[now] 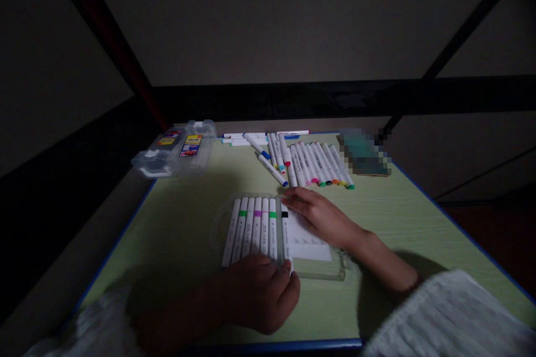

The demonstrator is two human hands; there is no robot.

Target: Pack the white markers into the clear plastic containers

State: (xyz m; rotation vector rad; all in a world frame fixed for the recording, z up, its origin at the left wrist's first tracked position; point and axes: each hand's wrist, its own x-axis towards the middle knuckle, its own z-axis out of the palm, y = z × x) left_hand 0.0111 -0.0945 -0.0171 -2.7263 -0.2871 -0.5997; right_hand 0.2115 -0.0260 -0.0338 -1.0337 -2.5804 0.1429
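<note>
Green counter [176, 223], dim wall [268, 22] beyond; left hand [263, 294] pinches a marker [286, 239]; right hand [324, 217] at its far end, grip unclear.

Most likely a home, maybe a desk corner; can't pin down which room. Going by: small light-green wood-grain table [167, 234] with blue edging [326, 344], close to a plain wall [272, 28] with dark trim [268, 101]. Dim light. Colour markers [315, 162] plus clear carry case [190, 146] on top.
</note>
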